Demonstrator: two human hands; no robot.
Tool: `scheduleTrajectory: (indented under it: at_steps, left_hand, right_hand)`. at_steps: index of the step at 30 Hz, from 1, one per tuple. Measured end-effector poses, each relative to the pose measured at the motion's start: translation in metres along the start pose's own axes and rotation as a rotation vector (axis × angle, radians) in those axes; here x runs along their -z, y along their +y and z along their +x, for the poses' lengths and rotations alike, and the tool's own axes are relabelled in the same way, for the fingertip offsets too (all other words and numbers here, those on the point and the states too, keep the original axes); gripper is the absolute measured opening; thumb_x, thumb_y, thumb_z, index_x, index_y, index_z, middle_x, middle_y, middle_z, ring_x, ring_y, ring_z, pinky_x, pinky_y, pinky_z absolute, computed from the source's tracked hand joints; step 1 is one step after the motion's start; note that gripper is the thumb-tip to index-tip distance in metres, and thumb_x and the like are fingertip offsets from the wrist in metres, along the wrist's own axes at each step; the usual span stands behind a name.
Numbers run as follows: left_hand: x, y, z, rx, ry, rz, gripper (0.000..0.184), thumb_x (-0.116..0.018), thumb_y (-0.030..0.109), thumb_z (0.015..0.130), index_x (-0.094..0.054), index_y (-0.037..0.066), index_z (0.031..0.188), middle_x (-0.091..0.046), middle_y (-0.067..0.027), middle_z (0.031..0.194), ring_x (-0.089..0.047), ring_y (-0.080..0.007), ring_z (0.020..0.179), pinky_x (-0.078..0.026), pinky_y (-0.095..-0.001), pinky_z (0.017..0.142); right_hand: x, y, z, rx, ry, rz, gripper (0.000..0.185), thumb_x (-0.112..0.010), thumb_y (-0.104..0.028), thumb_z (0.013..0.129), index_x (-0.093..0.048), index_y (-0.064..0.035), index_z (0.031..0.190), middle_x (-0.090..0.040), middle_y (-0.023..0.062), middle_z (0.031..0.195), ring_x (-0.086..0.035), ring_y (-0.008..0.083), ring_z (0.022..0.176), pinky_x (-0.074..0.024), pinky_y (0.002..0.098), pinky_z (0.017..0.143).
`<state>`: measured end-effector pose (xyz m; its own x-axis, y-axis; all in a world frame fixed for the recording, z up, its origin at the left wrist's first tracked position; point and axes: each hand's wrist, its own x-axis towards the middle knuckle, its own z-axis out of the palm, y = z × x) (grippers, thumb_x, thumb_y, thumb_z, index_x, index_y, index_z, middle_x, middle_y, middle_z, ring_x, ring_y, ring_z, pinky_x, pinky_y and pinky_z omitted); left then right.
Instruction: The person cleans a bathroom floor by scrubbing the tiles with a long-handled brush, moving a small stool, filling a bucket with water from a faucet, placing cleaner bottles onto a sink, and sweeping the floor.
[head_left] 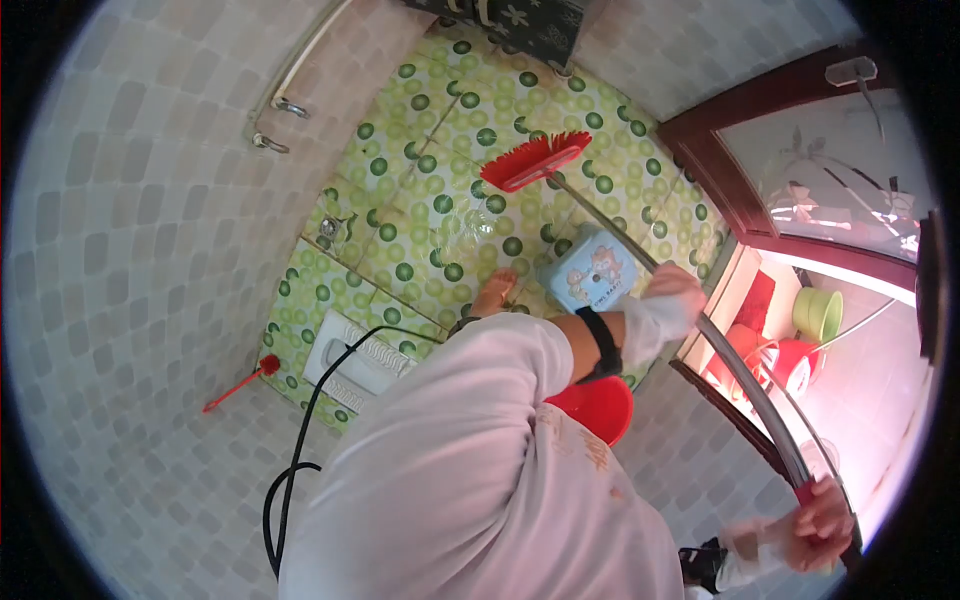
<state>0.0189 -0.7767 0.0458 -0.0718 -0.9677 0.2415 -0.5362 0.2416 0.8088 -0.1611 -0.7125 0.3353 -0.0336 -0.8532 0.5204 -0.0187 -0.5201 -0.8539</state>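
A broom with a red bristle head (535,162) and a long metal handle (735,365) slants across the view. Its head is over the wet green-dotted tile floor (450,215); whether it touches the tiles I cannot tell. My left hand (675,290) is wrapped round the middle of the handle. Lower right, slightly blurred, my right hand (822,525) grips near the handle's end. Below my left hand stands a light-blue stool (592,268) with a cartoon print. A red tub (605,408) is partly hidden by my left arm and shirt. My bare foot (495,290) rests on the tiles.
A squat toilet (330,350) lies at left, crossed by a black hose (305,425). A red toilet brush (240,385) leans nearby. Wall taps (290,107) and a floor drain (328,228) are further up. Beyond the brown-framed door (720,190) stand a green basin (817,313) and red containers.
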Motion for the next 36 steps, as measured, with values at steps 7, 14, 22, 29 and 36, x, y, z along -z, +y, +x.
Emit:
scheduleTrajectory:
  at_steps: [7,14,22,29,36]
  left_hand:
    - [0.029,-0.096,-0.030,0.116,-0.254,0.189,0.011,-0.069,0.017,0.051,-0.059,0.013,0.055,-0.056,-0.0086,0.059,-0.055,-0.0305,0.068,-0.042,-0.0428,0.062]
    - [-0.030,0.027,-0.036,-0.059,-0.348,0.130,0.011,-0.068,0.020,0.056,-0.059,0.014,0.055,-0.056,-0.0061,0.060,-0.057,-0.0294,0.069,-0.044,-0.0405,0.064]
    - [0.013,-0.075,-0.068,0.018,-0.411,0.354,0.009,-0.068,0.024,0.064,-0.067,0.015,0.065,-0.062,-0.0120,0.069,-0.062,-0.0313,0.071,-0.050,-0.0407,0.063]
    - [-0.097,0.013,-0.051,-0.112,-0.513,0.309,0.009,-0.068,0.020,0.062,-0.068,0.014,0.068,-0.063,-0.0104,0.068,-0.063,-0.0309,0.069,-0.050,-0.0389,0.065]
    - [-0.094,0.051,-0.020,-0.195,-0.438,-0.008,0.007,-0.066,0.018,0.061,-0.065,0.014,0.065,-0.061,-0.0103,0.067,-0.060,-0.0323,0.071,-0.048,-0.0428,0.066]
  right_hand:
    - [-0.027,0.068,-0.066,-0.058,-0.321,0.086,0.035,-0.036,-0.033,0.094,-0.041,-0.0114,0.067,-0.040,0.0025,0.051,-0.035,0.0164,0.048,-0.0346,0.0366,0.053]
    - [0.076,-0.010,-0.057,-0.055,-0.150,0.176,0.037,-0.042,-0.033,0.091,-0.040,-0.0138,0.060,-0.041,-0.0012,0.050,-0.037,0.0135,0.048,-0.0348,0.0298,0.053]
    - [0.021,0.048,-0.103,-0.199,-0.278,0.163,0.036,-0.043,-0.033,0.092,-0.050,-0.0074,0.068,-0.051,0.0072,0.056,-0.048,0.0210,0.052,-0.0438,0.0437,0.058]
    - [0.115,-0.014,-0.111,-0.216,-0.002,-0.050,0.036,-0.039,-0.036,0.094,-0.048,-0.0114,0.069,-0.051,0.0051,0.055,-0.046,0.0193,0.052,-0.0415,0.0405,0.063]
    - [0.105,-0.031,-0.080,-0.102,-0.067,0.057,0.040,-0.037,-0.034,0.095,-0.043,-0.0132,0.062,-0.043,0.0010,0.048,-0.039,0.0123,0.050,-0.0336,0.0351,0.063]
